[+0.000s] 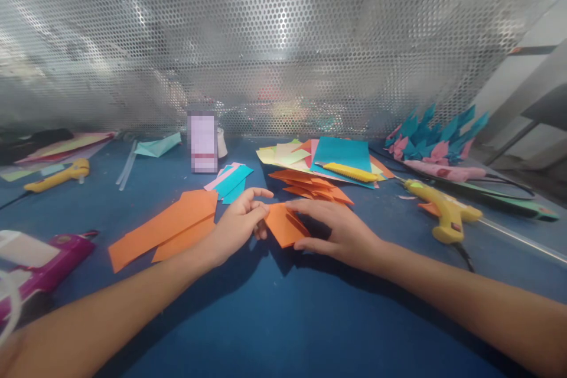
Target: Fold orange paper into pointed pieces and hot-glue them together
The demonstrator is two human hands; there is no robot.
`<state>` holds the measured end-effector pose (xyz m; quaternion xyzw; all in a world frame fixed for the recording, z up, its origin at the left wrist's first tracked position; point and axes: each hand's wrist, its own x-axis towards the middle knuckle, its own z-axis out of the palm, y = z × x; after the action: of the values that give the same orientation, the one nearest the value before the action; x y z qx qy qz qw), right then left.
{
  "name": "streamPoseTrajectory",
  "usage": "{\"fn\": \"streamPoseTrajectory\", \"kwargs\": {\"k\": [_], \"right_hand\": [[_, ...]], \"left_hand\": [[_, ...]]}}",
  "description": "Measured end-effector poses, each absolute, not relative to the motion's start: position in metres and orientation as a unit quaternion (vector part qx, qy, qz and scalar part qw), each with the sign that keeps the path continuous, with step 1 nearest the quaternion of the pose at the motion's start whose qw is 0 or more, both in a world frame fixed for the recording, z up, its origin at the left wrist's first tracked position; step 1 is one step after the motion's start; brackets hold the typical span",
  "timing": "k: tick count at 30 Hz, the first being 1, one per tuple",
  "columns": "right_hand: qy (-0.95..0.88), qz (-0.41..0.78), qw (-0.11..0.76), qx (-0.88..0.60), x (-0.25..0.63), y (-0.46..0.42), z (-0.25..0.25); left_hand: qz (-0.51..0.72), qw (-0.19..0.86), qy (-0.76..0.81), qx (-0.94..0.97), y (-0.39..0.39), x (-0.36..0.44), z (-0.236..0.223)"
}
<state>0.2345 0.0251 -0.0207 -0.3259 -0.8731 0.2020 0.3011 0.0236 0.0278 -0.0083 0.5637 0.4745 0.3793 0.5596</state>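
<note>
A small folded piece of orange paper is held between my two hands, just above the blue table. My left hand pinches its left corner between thumb and fingers. On the other side, my right hand grips the right edge, thumb below and fingers along the top. Right behind the piece lies a pile of folded orange papers. Larger flat orange sheets rest to the left, partly behind my left forearm.
Coloured sheets with a yellow cutter knife on top lie at the back. Yellow glue guns sit at right and left. Blue and pink paper shapes stand far right. A magenta device is at left. Perforated metal closes the back.
</note>
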Motion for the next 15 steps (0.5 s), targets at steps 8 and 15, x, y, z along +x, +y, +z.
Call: {"fn": "streamPoseTrajectory", "kwargs": {"k": [8, 15], "right_hand": [[-0.798, 0.38, 0.332, -0.33, 0.2338, 0.0293, -0.023], [-0.758, 0.382, 0.346, -0.4, 0.2341, 0.0311, -0.0226]], "left_hand": [[0.388, 0.542, 0.465, 0.583, 0.0289, 0.022, -0.0104], [0.401, 0.488, 0.454, 0.628, 0.0304, 0.0209, -0.0136]]}}
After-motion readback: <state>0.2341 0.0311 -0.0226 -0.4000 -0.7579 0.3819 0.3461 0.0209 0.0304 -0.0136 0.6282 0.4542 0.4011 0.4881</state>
